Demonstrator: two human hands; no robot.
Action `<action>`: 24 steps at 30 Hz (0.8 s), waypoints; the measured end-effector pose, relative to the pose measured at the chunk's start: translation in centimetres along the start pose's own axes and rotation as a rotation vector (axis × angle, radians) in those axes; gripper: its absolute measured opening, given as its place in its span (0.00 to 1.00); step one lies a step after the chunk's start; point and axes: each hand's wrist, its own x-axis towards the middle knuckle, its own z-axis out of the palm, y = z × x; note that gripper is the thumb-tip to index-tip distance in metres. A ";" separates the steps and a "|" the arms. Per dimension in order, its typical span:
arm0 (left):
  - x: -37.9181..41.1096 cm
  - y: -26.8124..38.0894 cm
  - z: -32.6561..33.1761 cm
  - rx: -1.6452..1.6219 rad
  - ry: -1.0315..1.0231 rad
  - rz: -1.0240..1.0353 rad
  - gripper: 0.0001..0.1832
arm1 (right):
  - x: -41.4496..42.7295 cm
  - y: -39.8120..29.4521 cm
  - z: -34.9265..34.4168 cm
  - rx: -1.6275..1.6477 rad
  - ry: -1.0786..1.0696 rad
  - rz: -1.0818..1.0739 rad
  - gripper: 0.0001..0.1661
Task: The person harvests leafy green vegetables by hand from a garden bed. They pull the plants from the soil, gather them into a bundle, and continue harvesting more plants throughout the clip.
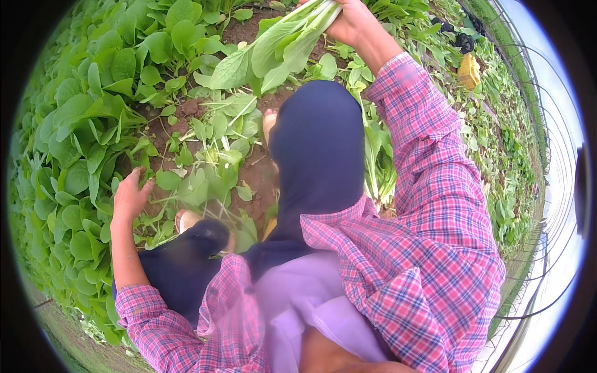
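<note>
At the top of the view my right hand grips a bunch of leafy greens by its pale stems, the leaves hanging down to the left. My left hand is held at the edge of the standing leafy green plants, thumb and fingers apart, with nothing seen in it. Cut leaves and stems lie scattered on the brown soil between that hand and my raised knee. Beyond my right thigh rests another pile of greens, partly hidden by my leg and sleeve.
My bare feet are on the soil among the leaves. Far right lie a yellow crate-like object and dark bundles. Loose greens cover the ground on that side, with thin curved hoops along the edge.
</note>
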 end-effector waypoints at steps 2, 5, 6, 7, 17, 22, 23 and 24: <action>0.3 -0.2 0.3 0.002 -0.027 -0.024 0.23 | -0.4 -0.3 -1.1 0.134 0.023 -0.017 0.18; 0.5 -0.6 1.0 0.014 -0.037 -0.021 0.23 | -1.7 0.0 -2.1 0.239 0.101 -0.099 0.19; 0.5 -0.5 1.1 0.012 -0.044 -0.031 0.23 | -1.8 -0.2 -2.8 0.290 0.018 -0.021 0.19; 0.6 -0.5 1.1 0.023 -0.057 -0.038 0.23 | -1.9 -0.5 -3.6 0.302 0.039 -0.042 0.19; 1.7 -2.0 3.0 -0.034 -0.115 -0.004 0.22 | -4.2 0.8 -14.1 0.403 0.011 -0.200 0.14; 0.9 -3.6 3.2 -0.151 -0.134 -0.021 0.20 | -10.8 -1.0 -13.8 -0.335 0.150 -0.634 0.05; 0.2 -4.1 2.7 -0.156 -0.133 -0.040 0.21 | -12.7 0.4 -13.7 -0.692 0.203 -0.661 0.04; 0.4 -4.2 3.0 -0.154 -0.147 -0.024 0.21 | -13.9 0.8 -15.7 -0.990 0.067 -0.703 0.10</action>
